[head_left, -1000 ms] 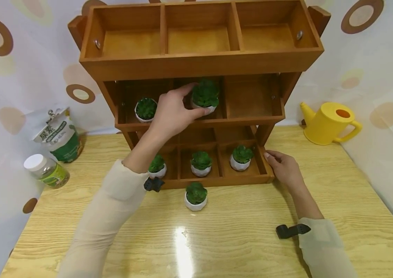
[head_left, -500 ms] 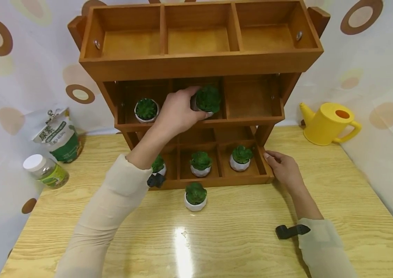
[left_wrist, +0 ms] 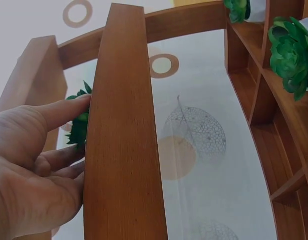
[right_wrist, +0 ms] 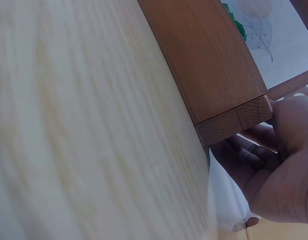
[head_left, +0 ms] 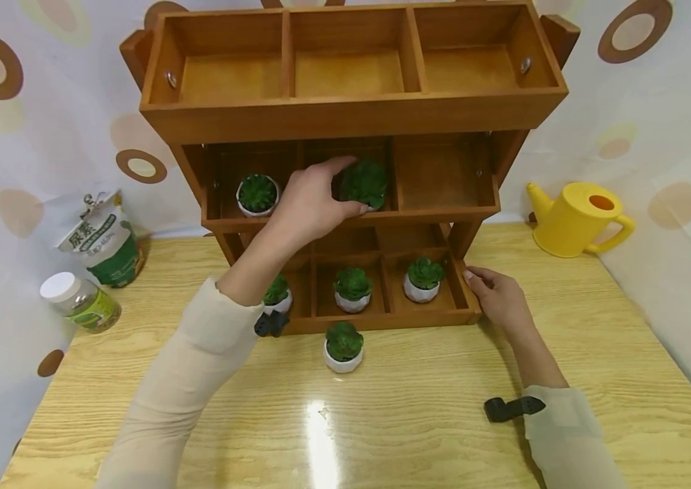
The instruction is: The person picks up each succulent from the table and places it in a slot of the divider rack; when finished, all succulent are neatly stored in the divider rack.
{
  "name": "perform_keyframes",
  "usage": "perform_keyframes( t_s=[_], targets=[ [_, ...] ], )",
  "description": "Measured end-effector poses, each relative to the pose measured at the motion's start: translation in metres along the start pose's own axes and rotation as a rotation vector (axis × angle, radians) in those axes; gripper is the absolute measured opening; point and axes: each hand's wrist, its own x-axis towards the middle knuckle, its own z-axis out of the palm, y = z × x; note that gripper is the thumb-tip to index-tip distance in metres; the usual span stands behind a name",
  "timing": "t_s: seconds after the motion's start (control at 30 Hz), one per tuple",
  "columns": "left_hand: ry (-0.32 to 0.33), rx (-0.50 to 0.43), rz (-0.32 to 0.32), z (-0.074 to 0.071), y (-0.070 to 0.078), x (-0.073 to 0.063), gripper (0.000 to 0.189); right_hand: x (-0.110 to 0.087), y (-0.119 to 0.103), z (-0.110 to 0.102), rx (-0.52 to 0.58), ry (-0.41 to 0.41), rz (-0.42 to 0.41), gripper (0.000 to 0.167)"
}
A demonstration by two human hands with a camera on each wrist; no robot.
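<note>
My left hand reaches into the middle compartment of the middle tier of a wooden plant shelf. Its thumb and fingers hold a small potted succulent, whose pot is mostly hidden by the hand and the front board. Only green leaves show behind that board in the left wrist view. Another potted succulent sits in the left compartment of the same tier. Down at the bottom tier, my right hand grips the right end of the shelf; the right wrist view has the fingers at the board's end.
Three potted succulents, one of them central, sit in the bottom tier. One more potted succulent stands on the table in front. A yellow watering can is at right; a green-white pouch and a lidded jar are at left.
The left hand has lowered the potted succulent deeper into the middle compartment, so its white pot has dropped from sight. The right hand has stayed at the shelf's end.
</note>
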Motion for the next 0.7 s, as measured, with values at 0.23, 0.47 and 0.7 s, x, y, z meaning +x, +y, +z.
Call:
perform_keyframes(
  t_s=[0.23,0.47,0.7],
  targets=[
    [0.047,-0.078,0.04,-0.002,-0.009,-0.017,0.073,0.001,0.003,0.002,-0.002,-0.002,0.005,0.066],
    [0.156,-0.287,0.123,-0.002,-0.023,-0.049,0.07,0.002,0.002,0.002,-0.007,-0.009,0.006,0.068],
    [0.249,-0.448,0.231,0.018,-0.044,-0.081,0.066,0.001,0.001,0.002,0.009,-0.014,0.011,0.068]
  ],
)
